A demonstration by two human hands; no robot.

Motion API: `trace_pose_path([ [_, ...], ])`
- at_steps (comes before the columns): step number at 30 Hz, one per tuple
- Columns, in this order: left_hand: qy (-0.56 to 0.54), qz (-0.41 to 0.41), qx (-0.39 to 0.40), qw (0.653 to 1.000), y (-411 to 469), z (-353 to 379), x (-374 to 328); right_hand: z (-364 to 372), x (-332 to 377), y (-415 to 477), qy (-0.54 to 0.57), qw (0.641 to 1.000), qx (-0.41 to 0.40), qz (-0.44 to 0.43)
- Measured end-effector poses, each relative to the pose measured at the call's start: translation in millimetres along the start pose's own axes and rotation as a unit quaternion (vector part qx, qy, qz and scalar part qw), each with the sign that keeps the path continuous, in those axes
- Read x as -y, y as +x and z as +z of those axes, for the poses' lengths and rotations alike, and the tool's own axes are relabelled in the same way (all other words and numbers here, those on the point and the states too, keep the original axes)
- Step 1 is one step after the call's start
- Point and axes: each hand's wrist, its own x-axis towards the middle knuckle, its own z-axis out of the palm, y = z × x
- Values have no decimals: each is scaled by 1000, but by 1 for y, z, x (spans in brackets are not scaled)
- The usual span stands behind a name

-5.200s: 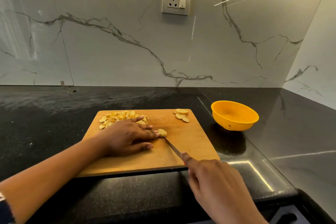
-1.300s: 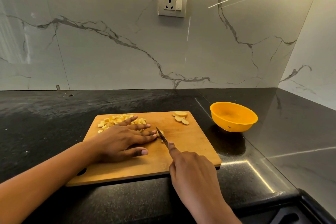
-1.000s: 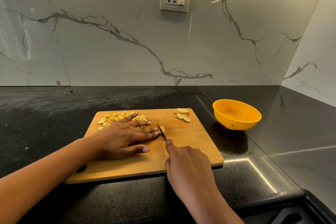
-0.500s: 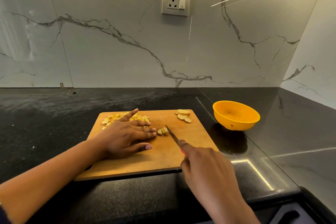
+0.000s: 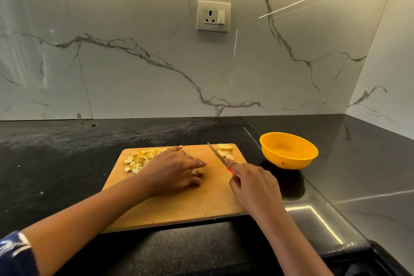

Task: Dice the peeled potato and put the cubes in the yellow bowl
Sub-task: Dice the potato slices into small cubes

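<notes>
A wooden cutting board [image 5: 179,206] lies on the black counter. Several potato cubes [image 5: 139,159] are piled at its far left, and a few potato slices [image 5: 224,151] lie at its far right corner. My left hand [image 5: 174,170] lies over freshly cut potato pieces [image 5: 197,172] in the middle of the board, its fingers curled round them. My right hand [image 5: 253,184] grips a knife [image 5: 218,155] by its red handle, blade lifted and pointing away toward the slices. The yellow bowl [image 5: 289,150] stands empty to the right of the board.
The marble backsplash with a wall socket [image 5: 214,15] rises behind the counter, and a side wall closes the right. Bare black counter [image 5: 56,163] stretches left of the board. The counter's front edge runs just below the board.
The knife has lifted off the cut piece and swung right, toward the slices. My left hand has closed over the cut pieces in the board's middle.
</notes>
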Motion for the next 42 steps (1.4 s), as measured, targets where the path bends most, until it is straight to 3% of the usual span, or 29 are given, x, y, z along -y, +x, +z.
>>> trace_pose_path([
  [9, -48, -37, -25, 998, 8, 0, 12, 0, -3, -6, 28, 999, 27, -20],
  [15, -46, -77, -127, 988, -17, -13, 39, 0, -2, -7, 31, 999, 25, -3],
  [19, -115, -123, -176, 970, -29, -25, 46, -2, -5, -6, 33, 999, 22, 27],
  [27, -104, -116, -57, 986, -20, -22, 31, -3, -7, -5, 38, 998, 31, 49],
  [31, 21, -91, 37, 995, -8, -15, 22, -4, -8, -6, 43, 997, 35, 59],
  [34, 77, -116, 2, 990, -3, -19, 27, -3, -8, -6, 48, 996, 34, 62],
  [38, 53, -141, -71, 986, 2, -24, 32, -4, -10, -6, 49, 996, 27, 76],
  [42, 44, -97, -46, 993, 20, -18, 12, -4, -11, -5, 48, 993, 15, 104],
])
